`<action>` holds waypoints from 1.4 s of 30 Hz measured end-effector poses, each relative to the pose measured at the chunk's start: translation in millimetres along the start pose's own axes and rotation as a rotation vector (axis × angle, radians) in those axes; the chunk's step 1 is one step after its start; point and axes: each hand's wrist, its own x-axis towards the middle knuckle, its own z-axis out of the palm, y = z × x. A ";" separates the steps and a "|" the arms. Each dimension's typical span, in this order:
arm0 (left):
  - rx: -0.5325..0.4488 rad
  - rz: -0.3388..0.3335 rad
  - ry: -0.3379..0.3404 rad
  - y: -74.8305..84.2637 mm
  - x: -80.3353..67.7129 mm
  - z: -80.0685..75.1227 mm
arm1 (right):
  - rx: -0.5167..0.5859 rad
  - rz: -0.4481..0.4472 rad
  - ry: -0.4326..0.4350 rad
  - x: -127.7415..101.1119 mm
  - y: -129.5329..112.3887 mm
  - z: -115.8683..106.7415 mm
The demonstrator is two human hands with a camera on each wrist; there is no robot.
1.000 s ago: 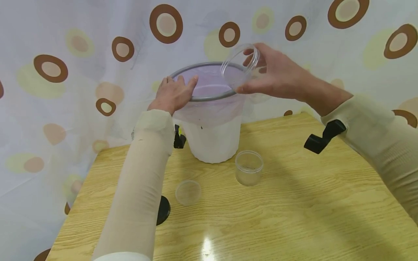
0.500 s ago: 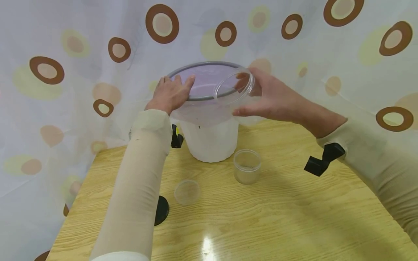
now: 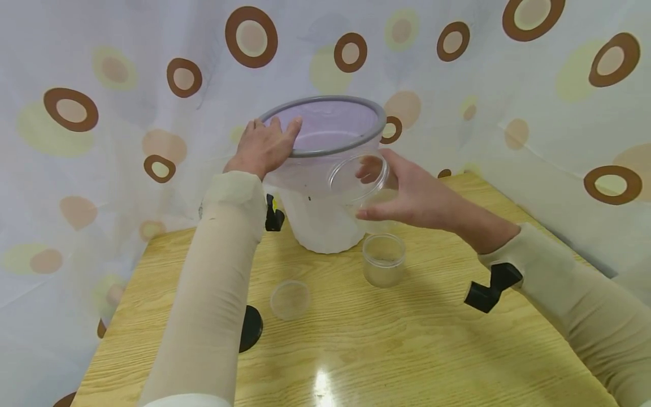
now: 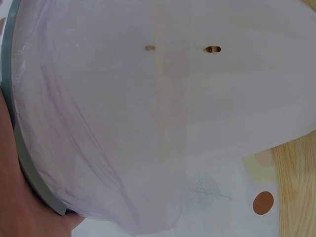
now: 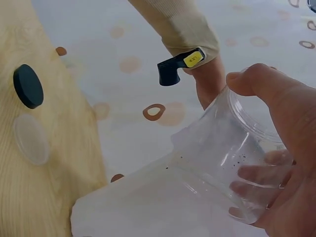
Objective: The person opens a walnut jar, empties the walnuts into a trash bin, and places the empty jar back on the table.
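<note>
a pale curtain (image 3: 102,186) printed with brown rings and yellow-green dots hangs close behind and to both sides of the wooden table (image 3: 407,350), closing it in on three sides; the table's back edge sits right against the cloth, and the far right corner shows beside the curtain fold. the tabletop is light, grained wood with a glare spot near the front, and most of its bare surface lies on the right and front.

a white bin (image 3: 325,220) stands near the table's back edge, lined with a thin lilac bag (image 4: 148,123) held under a grey rim (image 3: 351,144). the left hand (image 3: 264,147) lies flat on the near-left part of that rim, fingers straight and together, pressing down; the left wrist view shows the rim against the palm.

the right hand (image 3: 412,195) holds a clear empty jar (image 3: 358,181) tilted on its side, mouth toward the camera, just in front of the bin wall and below the rim, fingers and thumb curled round it. dark specks cling inside it in the right wrist view.

directly under it a second clear jar (image 3: 383,260) stands upright on the table, just beside the bin's base. a clear lid (image 3: 290,299) lies flat to the left, near the left forearm, and a black lid (image 5: 28,86) lies just beside it at the sleeve.
</note>
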 end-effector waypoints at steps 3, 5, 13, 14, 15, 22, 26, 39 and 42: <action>-0.004 0.004 0.005 -0.8 0.9 1.5 | -0.005 0.013 -0.010 -5.9 8.0 9.4; -0.004 0.005 0.004 -1.5 1.0 2.0 | -0.003 0.027 -0.016 -10.0 12.8 15.4; -0.004 0.012 0.000 -1.2 0.3 -0.5 | -0.001 0.037 -0.051 -27.0 26.5 33.2; -0.003 0.012 -0.003 -0.8 0.5 -0.9 | 0.005 0.038 -0.058 -29.1 28.3 35.7; -0.003 0.014 -0.003 -0.4 0.8 -1.2 | 0.016 0.040 -0.062 -31.2 30.2 38.5; 0.011 0.016 -0.008 0.5 1.4 -1.8 | 0.065 0.060 -0.098 -42.3 45.4 62.4; 0.001 0.009 -0.016 0.1 1.1 -1.0 | 0.110 0.054 -0.117 -45.6 54.0 75.8; -0.019 0.008 -0.009 -0.2 1.8 0.8 | 0.124 0.103 -0.147 -59.5 74.6 107.1; -0.012 0.010 -0.007 0.0 2.2 0.5 | 0.141 0.104 -0.166 -62.0 78.7 113.8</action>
